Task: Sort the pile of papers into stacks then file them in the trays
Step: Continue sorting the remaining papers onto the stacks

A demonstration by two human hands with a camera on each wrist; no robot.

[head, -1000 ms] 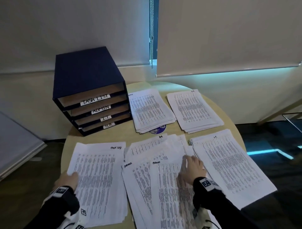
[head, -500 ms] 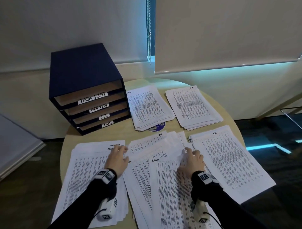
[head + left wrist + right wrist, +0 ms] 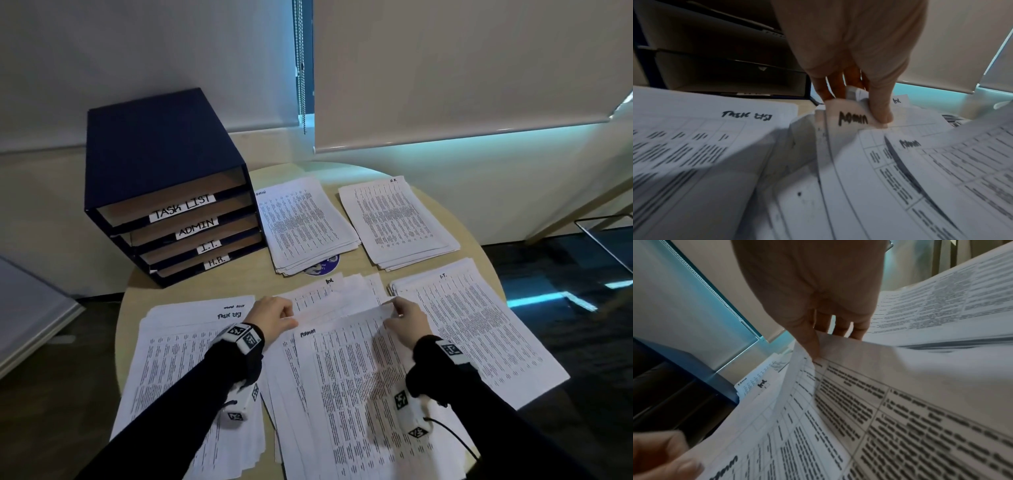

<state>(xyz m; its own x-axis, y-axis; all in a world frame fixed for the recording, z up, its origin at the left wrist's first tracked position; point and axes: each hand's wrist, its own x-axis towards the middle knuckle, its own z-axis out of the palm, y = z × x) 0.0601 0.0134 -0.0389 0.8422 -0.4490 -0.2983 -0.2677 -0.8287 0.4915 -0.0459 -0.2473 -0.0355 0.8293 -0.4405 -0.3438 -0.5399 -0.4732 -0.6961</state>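
A loose pile of printed papers (image 3: 342,394) lies at the table's near middle, its top sheets marked ADMIN. My left hand (image 3: 274,317) pinches the top left corner of an ADMIN sheet (image 3: 853,119), thumb on top and fingers under. My right hand (image 3: 406,317) pinches the top right corner of the ADMIN sheets (image 3: 859,386) and lifts it. Sorted stacks lie around: TASK LIST (image 3: 185,370) at the left, I.T. (image 3: 479,329) at the right, ADMIN (image 3: 301,226) and H.R. (image 3: 397,219) at the back. The blue tray unit (image 3: 164,178) stands at the back left, its labelled trays holding no paper I can see.
The round wooden table (image 3: 370,267) ends close behind the far stacks. A round blue sticker (image 3: 325,267) peeks from under the far ADMIN stack. Window blinds and a bead chain (image 3: 301,68) hang behind. A metal frame (image 3: 606,240) stands on the floor at the right.
My left hand has moved from the TASK LIST stack across to the middle pile and pinched a sheet corner. My right hand has gone from resting on the pile to lifting its top right corner.
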